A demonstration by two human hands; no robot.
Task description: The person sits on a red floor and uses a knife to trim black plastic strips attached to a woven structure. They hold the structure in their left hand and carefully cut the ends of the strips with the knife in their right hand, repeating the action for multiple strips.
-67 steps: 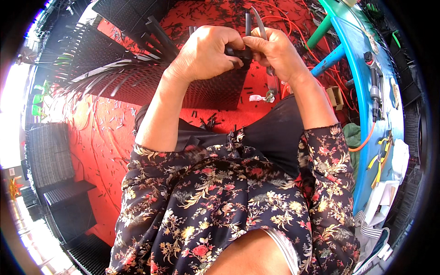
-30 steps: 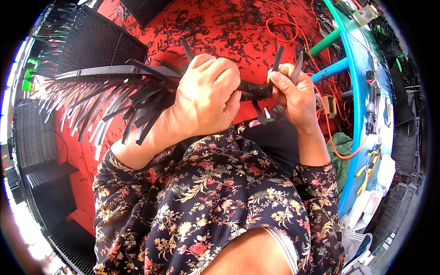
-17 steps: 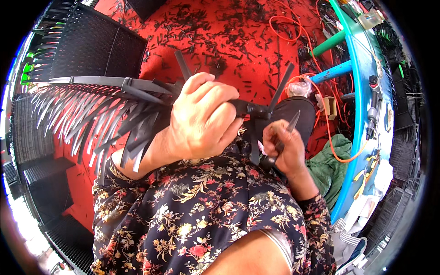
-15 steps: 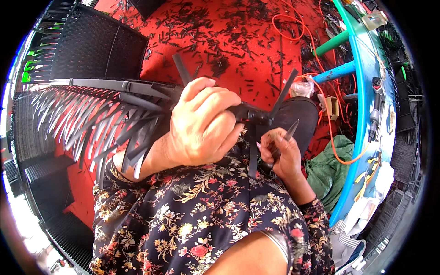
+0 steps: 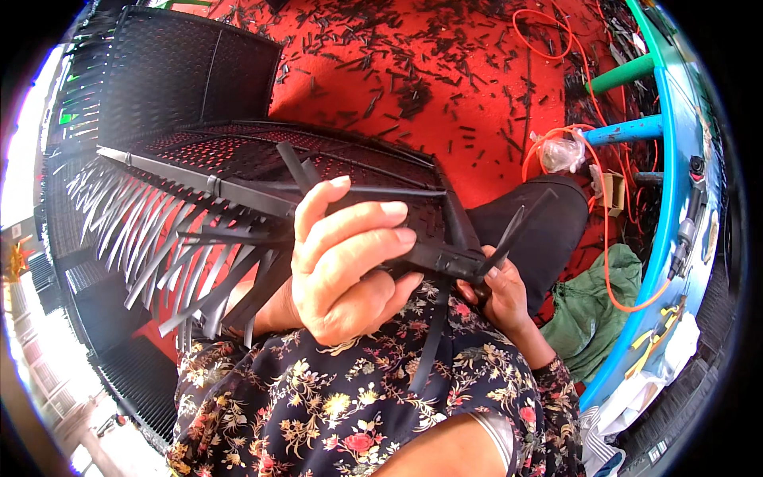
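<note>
A black woven panel (image 5: 373, 164) lies across my lap, edged by a black frame bar (image 5: 441, 256). My left hand (image 5: 350, 266) is closed loosely in front of the bar, fingers curled; whatever is inside them is hidden. Black strips (image 5: 296, 165) stick up beside its top finger, and a fringe of loose strips (image 5: 151, 238) hangs from the panel's left edge. At the bar's right end, my right hand (image 5: 507, 296) is closed around a dark pointed tool (image 5: 511, 230), whose handle is mostly covered. Another strip (image 5: 431, 338) dangles over my floral shirt.
Black offcuts (image 5: 413, 95) litter the red floor (image 5: 501, 143). Another woven panel (image 5: 191, 71) stands at the far left. At right, a blue bench (image 5: 664, 238) carries a power tool (image 5: 688, 219); near it are an orange hose (image 5: 608, 270), green sack (image 5: 596, 310) and small carton (image 5: 612, 193).
My view has shifted, showing more of the panel. The left hand's fist has loosened, its fingertips now visible. My right hand has come up against the bar's end with the pointed tool.
</note>
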